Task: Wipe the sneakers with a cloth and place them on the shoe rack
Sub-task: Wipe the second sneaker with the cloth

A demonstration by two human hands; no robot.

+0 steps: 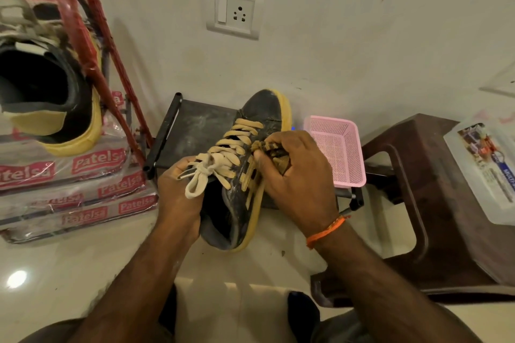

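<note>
The low black metal shoe rack (195,125) is standing on the pale tiled floor (83,273) against the wall, and the dusty black sneaker with a yellow rubber sole (262,108) is being held over its front edge, toe pointing toward the wall and heel toward the person. A matching black and yellow sneaker (55,108) is already sitting on the stack of wrapped packets (83,184) at the left, beside a red frame. A pink perforated plastic basket (338,147) is resting at the rack's right edge, next to a brown plastic stool (446,189).

The left hand (178,192) is gripping the sneaker at its collar, thumb by the knotted cream laces (203,172). The right hand (295,172) is clutching a bunched tan cloth (278,156) and pressing it against the sneaker's right flank, just beside the eyelets.

To wipe well here, the left hand probably needs to be bracing firmly while the cloth is travelling in long strokes from laces down to sole, since grey dust is showing across the toe and side. Turning the cloth to a clean fold would likely help.
</note>
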